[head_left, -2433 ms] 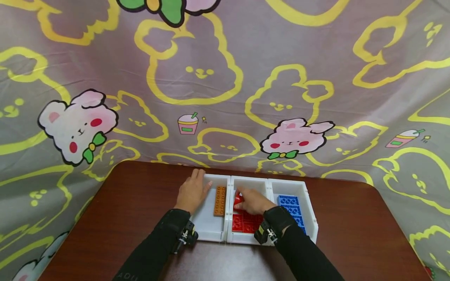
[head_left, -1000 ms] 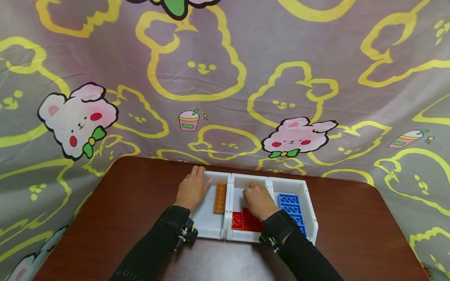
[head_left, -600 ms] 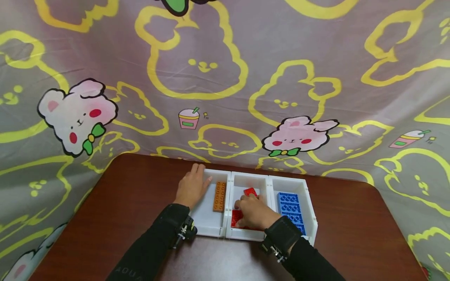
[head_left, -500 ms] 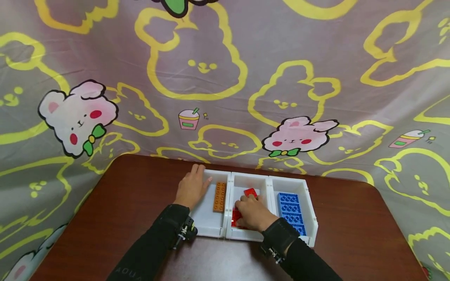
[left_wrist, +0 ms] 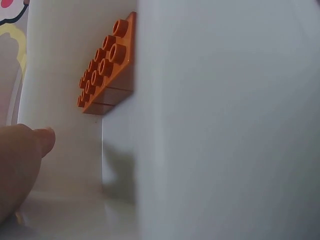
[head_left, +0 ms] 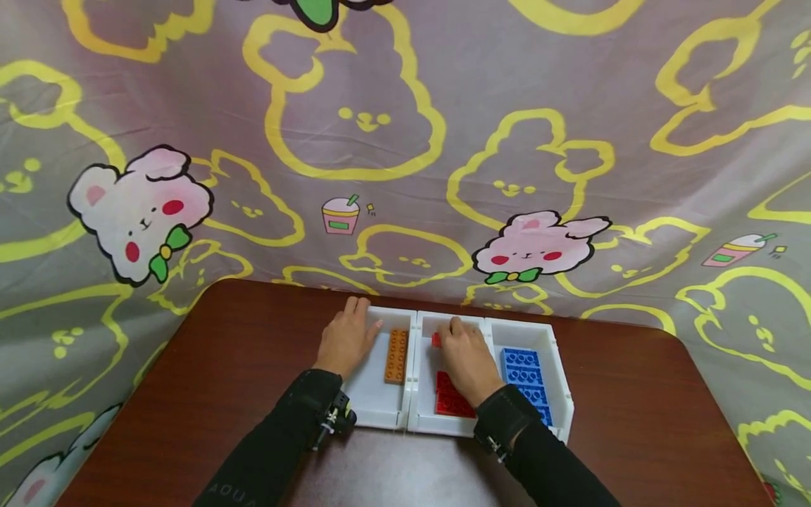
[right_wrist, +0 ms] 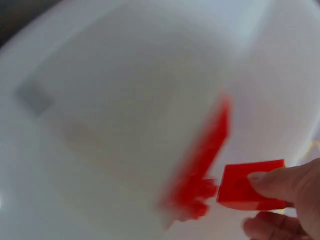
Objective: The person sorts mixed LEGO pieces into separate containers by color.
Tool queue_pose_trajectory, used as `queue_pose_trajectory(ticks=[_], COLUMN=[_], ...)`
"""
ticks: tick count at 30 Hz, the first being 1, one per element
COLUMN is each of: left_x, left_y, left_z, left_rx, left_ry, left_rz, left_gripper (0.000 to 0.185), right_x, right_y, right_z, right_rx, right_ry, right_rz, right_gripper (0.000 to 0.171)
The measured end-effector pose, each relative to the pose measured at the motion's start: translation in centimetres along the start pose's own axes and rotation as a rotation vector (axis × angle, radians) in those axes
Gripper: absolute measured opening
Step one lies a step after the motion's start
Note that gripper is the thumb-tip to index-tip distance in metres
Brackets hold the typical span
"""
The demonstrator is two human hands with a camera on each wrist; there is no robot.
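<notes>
Now the right hand (head_left: 467,355) has carried its pinched red brick (head_left: 436,339) farther back; left hand (head_left: 346,340) rests flat.

Bunny-print cloth (head_left: 405,141) behind brown table (head_left: 222,380)

We see three white plastic bins (head_left: 518,331) side by side on the brown wooden table (head_left: 222,366). The orange studded brick (head_left: 396,355) lies in the left bin, red studded bricks (head_left: 451,401) in the middle, blue studded bricks (head_left: 522,373) in the right.

red brick (head_left: 436,340) mostly hidden under right hand (head_left: 467,358); wrist view blurred.
</notes>
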State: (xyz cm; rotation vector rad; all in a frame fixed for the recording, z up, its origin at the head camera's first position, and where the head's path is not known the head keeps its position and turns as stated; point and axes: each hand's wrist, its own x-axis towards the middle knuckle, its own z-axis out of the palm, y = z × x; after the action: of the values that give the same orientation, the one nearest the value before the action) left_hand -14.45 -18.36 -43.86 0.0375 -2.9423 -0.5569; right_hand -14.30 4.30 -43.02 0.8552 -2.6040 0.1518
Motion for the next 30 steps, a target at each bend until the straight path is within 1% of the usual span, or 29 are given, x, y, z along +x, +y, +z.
queue_pose_trajectory(ticks=[4, 6, 11, 16, 18, 19, 23, 25, 28, 30], left_x=[0.0, 0.1, 0.1, -0.1, -0.1, -0.1, -0.2, -0.1, -0.1, -0.2], left_y=[0.0, -0.1, -0.1, -0.2, -0.3, -0.3, -0.2, -0.2, -0.1, -0.1], left_z=[0.2, 0.2, 0.1, 0.0, -0.1, 0.0, 0.0, -0.1, -0.1, -0.1], left_rx=[-0.014, -0.019, -0.016, -0.018, -0.018, -0.019, -0.019, -0.022, -0.018, -0.018], left_ry=[-0.019, -0.021, -0.001, 0.003, 0.001, 0.001, 0.000, 0.000, 0.003, 0.003], left_rz=[-0.002, 0.000, 0.009, 0.009, 0.003, 0.002, 0.005, 0.006, 0.007, 0.012], left_gripper=[0.046, 0.046, 0.046, 0.047, 0.047, 0.046, 0.045, 0.045, 0.045, 0.045], right_x=[-0.7, -0.9, -0.6, -0.4, -0.4, -0.4, -0.5, -0.5, -0.5, -0.6], right_y=[0.2, 0.2, 0.3, 0.2, 0.1, 0.1, 0.2, 0.3, 0.3, 0.3], right_z=[0.7, 0.7, 0.2, 0.1, 0.2, 0.2, 0.4, 0.2, -0.4, -1.0], right_rx=[-0.005, 0.045, 0.158, 0.200, 0.181, 0.150, -0.025, -0.092, -0.102, -0.069], right_ry=[-0.024, -0.052, -0.129, -0.169, -0.162, -0.150, -0.085, -0.061, -0.056, -0.072], right_rz=[-0.108, -0.121, -0.083, -0.024, -0.013, -0.016, -0.027, -0.034, -0.046, -0.046], right_gripper=[0.016, 0.017, 0.012, 0.012, 0.014, 0.013, 0.011, 0.011, 0.013, 0.014])
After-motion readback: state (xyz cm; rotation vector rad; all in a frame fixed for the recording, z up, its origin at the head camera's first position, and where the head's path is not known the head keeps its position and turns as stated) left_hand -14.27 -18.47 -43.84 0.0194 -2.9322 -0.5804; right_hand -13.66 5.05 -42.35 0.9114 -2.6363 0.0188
